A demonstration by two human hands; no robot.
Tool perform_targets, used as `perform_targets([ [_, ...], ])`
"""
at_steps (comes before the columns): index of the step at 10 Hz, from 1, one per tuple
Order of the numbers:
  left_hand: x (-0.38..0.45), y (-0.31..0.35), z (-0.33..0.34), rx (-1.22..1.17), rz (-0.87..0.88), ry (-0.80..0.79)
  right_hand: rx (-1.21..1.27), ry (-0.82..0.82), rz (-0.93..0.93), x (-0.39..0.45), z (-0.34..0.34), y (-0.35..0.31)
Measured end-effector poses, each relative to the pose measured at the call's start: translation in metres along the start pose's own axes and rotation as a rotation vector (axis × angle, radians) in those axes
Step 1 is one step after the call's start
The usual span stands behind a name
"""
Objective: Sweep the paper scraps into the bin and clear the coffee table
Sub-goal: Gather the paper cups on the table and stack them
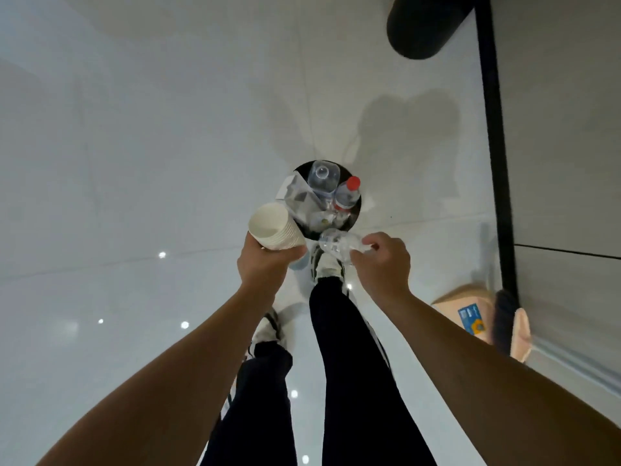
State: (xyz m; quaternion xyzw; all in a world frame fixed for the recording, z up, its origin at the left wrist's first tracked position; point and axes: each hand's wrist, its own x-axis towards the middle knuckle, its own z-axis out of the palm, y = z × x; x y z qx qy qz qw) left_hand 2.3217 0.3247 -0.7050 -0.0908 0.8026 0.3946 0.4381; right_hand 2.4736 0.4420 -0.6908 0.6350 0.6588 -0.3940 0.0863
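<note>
I stand over a round black bin (354,218) on the pale floor. Inside it lie a clear plastic bottle (323,180), a red-capped bottle (348,194) and crumpled paper scraps (295,196). My left hand (265,264) grips a stack of white paper cups (276,227) at the bin's left rim, mouths tilted up and left. My right hand (381,260) holds a crushed clear plastic bottle (337,245) just in front of the bin's near rim, above my shoe.
My legs in dark trousers and white shoes (327,269) stand right before the bin. A black frame post (494,139) runs down the right side, with a dark cylinder (423,26) at top. A tan box with a blue label (470,319) sits at right.
</note>
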Motion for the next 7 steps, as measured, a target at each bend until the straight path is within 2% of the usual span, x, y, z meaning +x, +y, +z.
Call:
perform_targets([
  [1,0.045,-0.004,0.04,-0.013,-0.027,0.025,-0.118,-0.014,-0.078,0.055,0.016,0.003],
  [3,0.108,-0.015,0.084,0.02,-0.037,-0.026,-0.306,-0.097,-0.25,0.125,0.043,0.007],
  [5,0.122,-0.025,0.08,0.137,-0.075,-0.042,-0.239,-0.102,-0.265,0.139,0.063,0.01],
  [7,0.104,0.002,0.06,0.23,-0.008,-0.041,-0.228,-0.103,-0.229,0.116,0.047,0.003],
])
